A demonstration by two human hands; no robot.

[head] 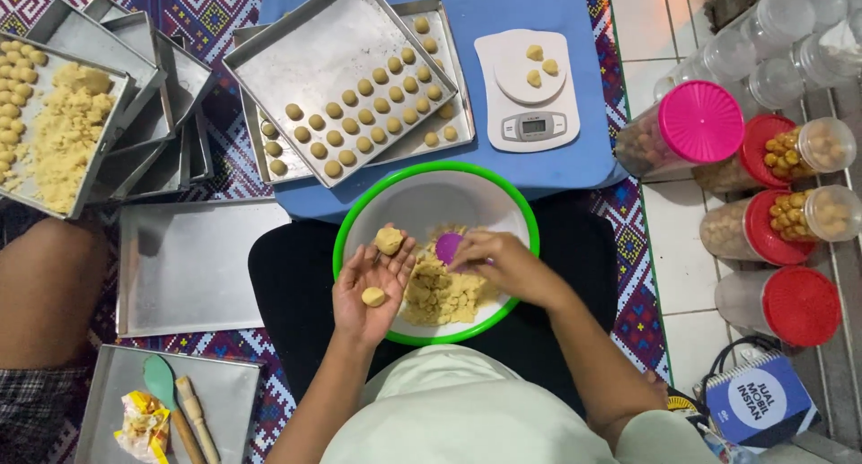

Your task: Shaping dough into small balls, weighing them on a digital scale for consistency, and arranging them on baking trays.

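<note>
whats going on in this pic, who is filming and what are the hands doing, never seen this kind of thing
There is one picture, taken by a camera worn on a person's head and looking straight down, so the two arms at the bottom are that person's own. No machine is involved.

The left hand is open, palm up, with two small balls of dough resting on it. The right hand reaches into a white bowl with a green rim and presses a small purple scoop into the crumbly dough.

Above the bowl, metal trays with rows of dough balls sit on a blue table, beside a white kitchen scale with three pieces on it. At the right lie clear jars with pink and red lids. At the left, another tray holds loose dough, and another person's leg shows.
</note>
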